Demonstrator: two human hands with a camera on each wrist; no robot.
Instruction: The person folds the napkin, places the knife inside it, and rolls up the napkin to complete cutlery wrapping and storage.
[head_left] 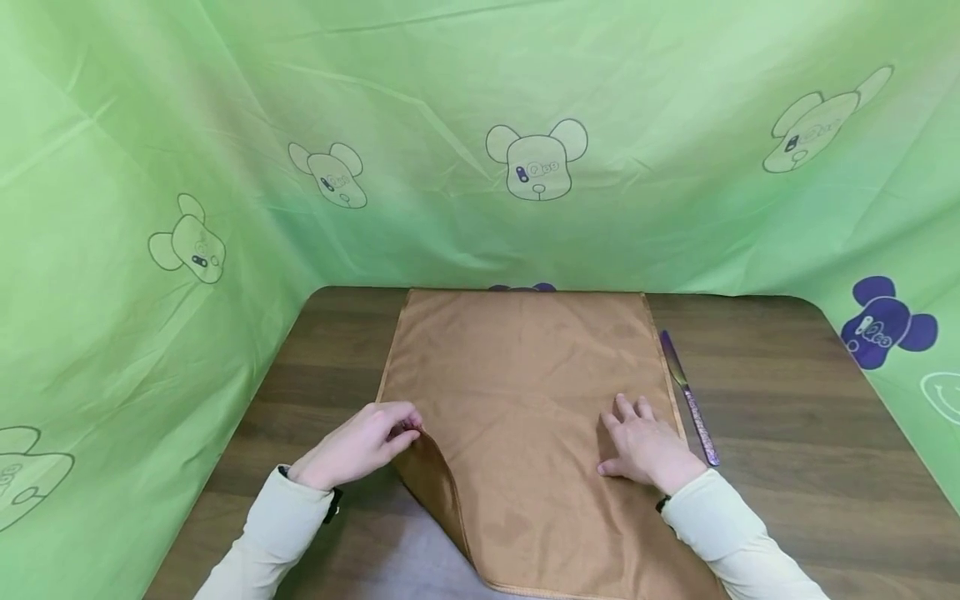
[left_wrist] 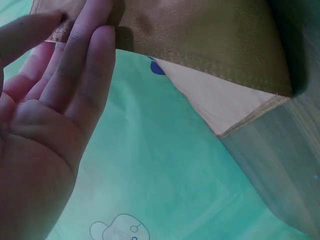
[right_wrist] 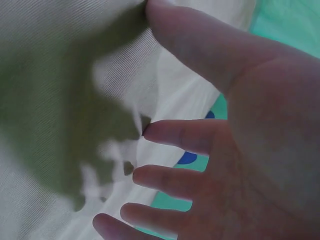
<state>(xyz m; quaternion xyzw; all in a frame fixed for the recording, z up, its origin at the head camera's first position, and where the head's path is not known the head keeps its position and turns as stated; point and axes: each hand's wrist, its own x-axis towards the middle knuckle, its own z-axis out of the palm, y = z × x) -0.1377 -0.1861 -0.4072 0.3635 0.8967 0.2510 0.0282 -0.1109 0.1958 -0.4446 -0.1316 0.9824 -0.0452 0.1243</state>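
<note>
A brown cloth (head_left: 517, 358) with stitched edges lies over the table, its far edge near the back. My left hand (head_left: 362, 442) pinches the cloth's left edge between thumb and fingers, lifting the near-left part so its darker underside shows. In the left wrist view the raised cloth (left_wrist: 200, 37) hangs from that hand, a paler stretch of it visible beyond. My right hand (head_left: 643, 443) rests on the right side of the cloth with its fingers spread. Just beyond the cloth's right edge lies a table knife (head_left: 692, 402) with a shiny purple-gold blade and a glittery handle.
The wood-grain table (head_left: 780, 400) has rounded far corners. Green curtains (head_left: 420, 83) printed with bear faces enclose it at the back and both sides. Below the lifted cloth, a greyish, paler patch (head_left: 420, 558) shows at the near edge.
</note>
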